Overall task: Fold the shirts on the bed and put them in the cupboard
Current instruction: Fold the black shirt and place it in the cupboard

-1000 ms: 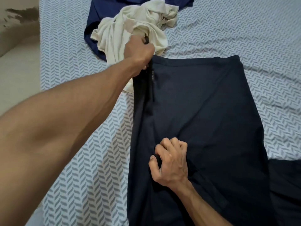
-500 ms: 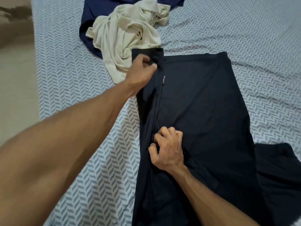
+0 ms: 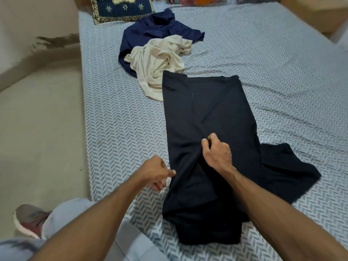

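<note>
Chevron-sheeted bed (image 3: 263,53) beside beige floor (image 3: 41,129), black shirt (image 3: 216,113) spread mid-bed — your right hand (image 3: 216,153) pinching its centre fold, your left hand (image 3: 156,172) loosely curled at its left edge, grip unclear.

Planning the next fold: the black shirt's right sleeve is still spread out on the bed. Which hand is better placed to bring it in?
Right. The right hand pinches the middle of the black shirt, on the side nearer the spread sleeve. The left hand sits at the shirt's opposite edge and would have to cross over.
</note>
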The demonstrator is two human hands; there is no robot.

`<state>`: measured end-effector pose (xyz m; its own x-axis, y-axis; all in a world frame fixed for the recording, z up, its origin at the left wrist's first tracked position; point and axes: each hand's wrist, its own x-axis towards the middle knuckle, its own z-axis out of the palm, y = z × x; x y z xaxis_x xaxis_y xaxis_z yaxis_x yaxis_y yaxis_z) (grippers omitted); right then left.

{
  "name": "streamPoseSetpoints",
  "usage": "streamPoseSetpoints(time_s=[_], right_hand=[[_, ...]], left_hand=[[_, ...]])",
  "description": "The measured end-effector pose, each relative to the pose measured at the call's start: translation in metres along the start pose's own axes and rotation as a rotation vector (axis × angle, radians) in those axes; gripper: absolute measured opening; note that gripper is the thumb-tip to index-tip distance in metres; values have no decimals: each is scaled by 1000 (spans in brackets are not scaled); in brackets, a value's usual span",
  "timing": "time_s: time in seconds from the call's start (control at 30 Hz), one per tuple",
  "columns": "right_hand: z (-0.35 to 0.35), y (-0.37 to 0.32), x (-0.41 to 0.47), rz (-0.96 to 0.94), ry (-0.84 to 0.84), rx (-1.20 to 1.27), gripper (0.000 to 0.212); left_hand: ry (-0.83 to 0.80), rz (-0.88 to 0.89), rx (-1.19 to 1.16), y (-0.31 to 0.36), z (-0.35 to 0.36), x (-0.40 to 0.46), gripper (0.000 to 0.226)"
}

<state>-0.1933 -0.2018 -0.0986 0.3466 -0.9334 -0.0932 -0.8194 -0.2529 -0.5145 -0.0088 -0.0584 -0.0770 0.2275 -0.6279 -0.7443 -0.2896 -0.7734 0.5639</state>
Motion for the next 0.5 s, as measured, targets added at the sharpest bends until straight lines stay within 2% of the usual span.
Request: streamPoseSetpoints(time_s=[0.1, 0.2, 0.3, 0.37, 0.5], right_hand=[[-8, 10, 0, 69, -145, -100, 34], [-13, 13, 1, 109, -210, -162, 55], [-24, 17, -11, 143, -201, -191, 78], [-31, 25, -22, 195, -213, -168, 86], [-41, 47, -47, 313, -260, -33, 96]], left_hand=[[-72, -64, 28, -5, 20, -19, 45], [-136, -114, 62, -17, 37, -34, 50], [-190, -105, 55, -27, 45, -46, 38], [-178, -87, -26, -36, 46, -49, 27], [-149, -70, -314, -60, 50, -50, 32]])
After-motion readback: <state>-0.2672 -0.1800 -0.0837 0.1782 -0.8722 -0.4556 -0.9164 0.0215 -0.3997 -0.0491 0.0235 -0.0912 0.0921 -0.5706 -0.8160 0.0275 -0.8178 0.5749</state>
